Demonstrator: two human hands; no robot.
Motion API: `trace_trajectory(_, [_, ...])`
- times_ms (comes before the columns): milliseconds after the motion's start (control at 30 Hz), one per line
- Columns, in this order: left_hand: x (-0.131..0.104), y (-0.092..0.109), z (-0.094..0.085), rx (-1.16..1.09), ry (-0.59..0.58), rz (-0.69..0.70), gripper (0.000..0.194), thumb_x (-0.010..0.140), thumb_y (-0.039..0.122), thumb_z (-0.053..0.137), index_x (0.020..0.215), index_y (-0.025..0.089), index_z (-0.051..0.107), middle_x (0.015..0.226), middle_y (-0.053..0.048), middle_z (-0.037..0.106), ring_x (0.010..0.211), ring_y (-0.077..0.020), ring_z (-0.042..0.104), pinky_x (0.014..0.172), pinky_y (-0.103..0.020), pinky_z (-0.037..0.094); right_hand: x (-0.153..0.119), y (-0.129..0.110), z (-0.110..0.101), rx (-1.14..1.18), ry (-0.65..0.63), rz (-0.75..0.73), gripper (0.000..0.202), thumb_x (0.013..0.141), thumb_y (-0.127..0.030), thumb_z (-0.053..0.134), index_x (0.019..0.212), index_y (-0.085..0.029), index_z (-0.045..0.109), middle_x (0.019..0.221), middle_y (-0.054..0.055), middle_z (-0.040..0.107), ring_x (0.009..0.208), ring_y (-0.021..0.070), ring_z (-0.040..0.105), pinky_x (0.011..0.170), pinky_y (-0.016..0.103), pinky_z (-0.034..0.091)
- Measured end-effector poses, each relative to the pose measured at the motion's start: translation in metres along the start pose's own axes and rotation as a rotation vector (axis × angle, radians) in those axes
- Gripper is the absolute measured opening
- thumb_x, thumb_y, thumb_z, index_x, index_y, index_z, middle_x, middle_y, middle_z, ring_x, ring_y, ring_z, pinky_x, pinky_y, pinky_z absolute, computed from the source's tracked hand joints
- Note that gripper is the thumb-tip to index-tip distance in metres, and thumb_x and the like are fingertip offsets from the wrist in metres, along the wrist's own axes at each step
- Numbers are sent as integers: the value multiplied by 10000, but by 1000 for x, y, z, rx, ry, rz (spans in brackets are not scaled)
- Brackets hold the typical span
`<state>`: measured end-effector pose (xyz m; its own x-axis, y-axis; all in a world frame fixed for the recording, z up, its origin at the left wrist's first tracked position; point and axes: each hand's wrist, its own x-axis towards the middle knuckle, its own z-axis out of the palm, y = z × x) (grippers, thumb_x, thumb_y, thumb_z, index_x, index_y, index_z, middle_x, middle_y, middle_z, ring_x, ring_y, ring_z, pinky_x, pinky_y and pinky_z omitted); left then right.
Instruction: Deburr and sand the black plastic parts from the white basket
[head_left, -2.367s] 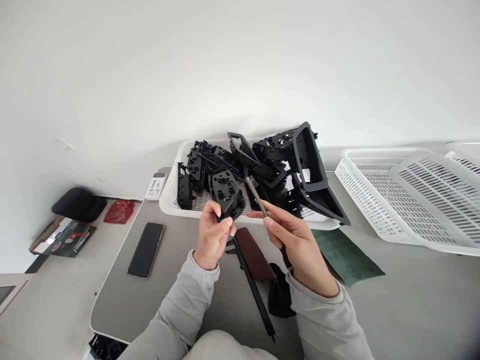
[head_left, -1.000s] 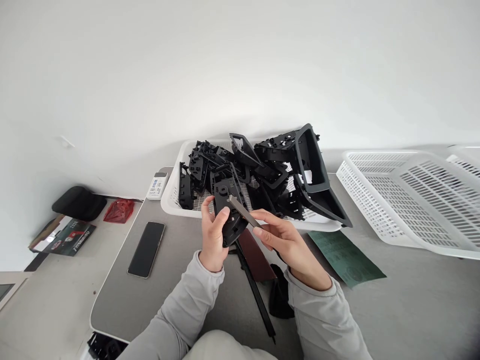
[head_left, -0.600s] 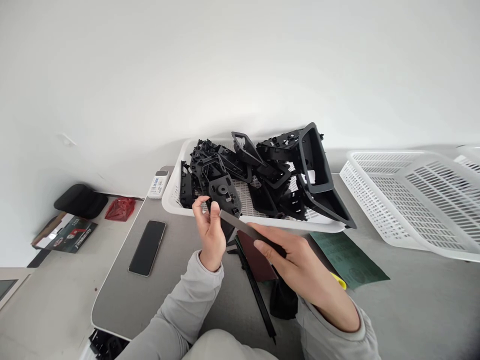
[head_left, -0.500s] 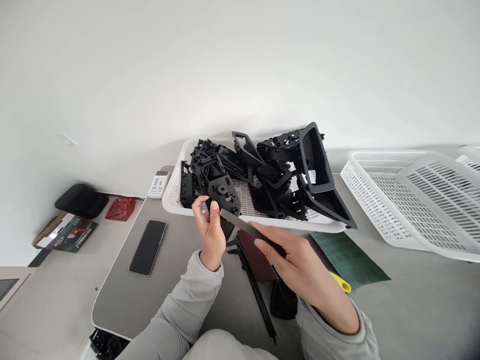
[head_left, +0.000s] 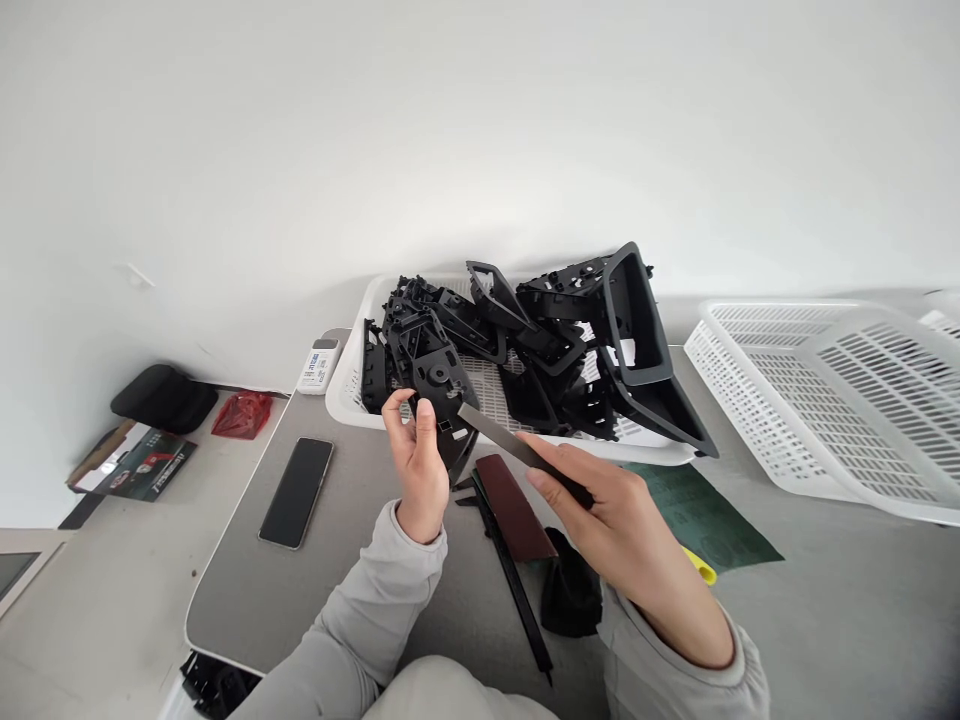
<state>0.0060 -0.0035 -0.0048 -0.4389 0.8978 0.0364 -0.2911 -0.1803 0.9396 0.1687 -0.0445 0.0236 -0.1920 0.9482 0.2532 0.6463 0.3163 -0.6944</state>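
A black plastic part (head_left: pixel 441 385) in the left hand (head_left: pixel 420 465), a flat metal file (head_left: pixel 499 435) in the right hand (head_left: pixel 615 510).

The left fingers grasp the part at its 7 o'clock end, thumb laid along the near side, and it sits tilted before the white basket (head_left: pixel 345 412) of black pieces (head_left: pixel 551 305); the right fingers are wrapped around the file, thumb alongside, its tip pointing to 10 o'clock and overlapping the part, though whether they touch I cannot tell. Taking the part as the clock's centre, a phone (head_left: pixel 298 493) lies at 8 o'clock, a maroon sheet (head_left: pixel 517 512) and a black caliper (head_left: pixel 517 590) at 5, a green sheet (head_left: pixel 712 510) between 3 and 4, and a second white basket (head_left: pixel 739 430) at 3.
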Motion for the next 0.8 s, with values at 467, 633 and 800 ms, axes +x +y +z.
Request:
trace_trajectory(467, [-1, 7, 2, -121, -32, -188, 395, 787, 524, 653, 1023, 248, 497, 806, 23, 565, 617, -81, 523, 564, -203, 422, -2, 0, 1, -36, -68, -2, 353, 940, -305, 474, 1241, -224, 640, 1101, 73, 731, 950, 236, 709, 786, 330, 582])
trace_trajectory(633, [0, 6, 2, -135, -36, -203, 380, 790, 503, 657, 1022, 249, 497, 812, 23, 569, 632, -88, 550, 556, -202, 428, -2, -1, 0, -74, -37, -14, 357, 940, -301, 464, 1243, -234, 639, 1056, 70, 743, 888, 229, 718, 750, 329, 582])
trace_trajectory(800, [0, 7, 1, -133, -37, -206, 380, 791, 499, 654, 1025, 244, 498, 809, 25, 566, 606, -80, 536, 560, -208, 437, -3, 0, -2, -91, -13, -19, 359, 945, -306, 462, 1242, -206, 637, 1033, 74, 744, 854, 219, 716, 697, 302, 569])
